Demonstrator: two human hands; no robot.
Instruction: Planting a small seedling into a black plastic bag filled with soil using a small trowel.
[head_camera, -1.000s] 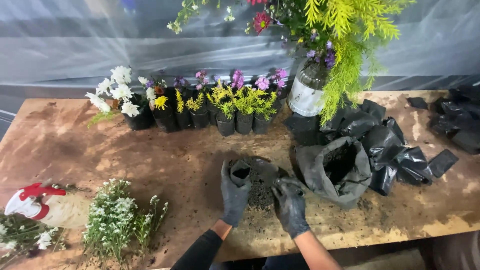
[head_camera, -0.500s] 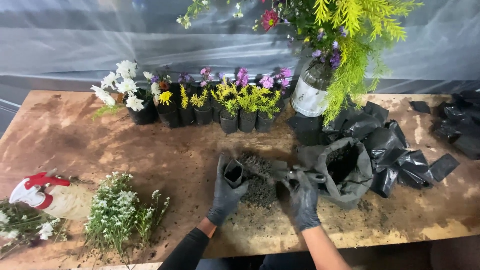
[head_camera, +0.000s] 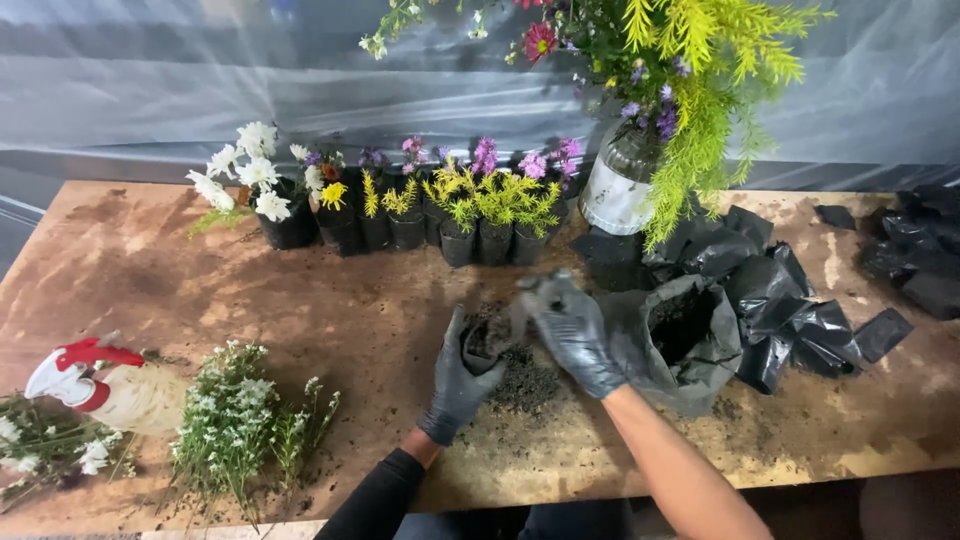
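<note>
Left fingers: wrapped in a dark glove and clamped round a small black nursery bag (head_camera: 481, 341), whose mouth is held open and upward by the left hand (head_camera: 458, 385).
Right fingers: curled together in a loose cup, gloved, just above the bag's mouth; soil appears to be carried in them, though the palm is turned away and the contents cannot be told for certain. The right hand (head_camera: 572, 330) is raised off the table.
Bag position: held just above the wooden table (head_camera: 150, 280), beside the soil pile (head_camera: 525, 382) and left of the open grey soil sack (head_camera: 680, 340).
Step in hand: judged to be the filling of the small bag with soil, by handfuls.
Fill level: dark soil seems to show inside the mouth; how full cannot be told.
Next move calls for: the cupped hand kept over the narrow opening, the bag held upright, and spill kept onto the pile.
Further out: a row of planted flower bags (head_camera: 440, 215) at the back, crumpled empty black bags (head_camera: 800, 320) on the right, a spray bottle (head_camera: 90, 385) and cut white flowers (head_camera: 235, 420) on the left.
</note>
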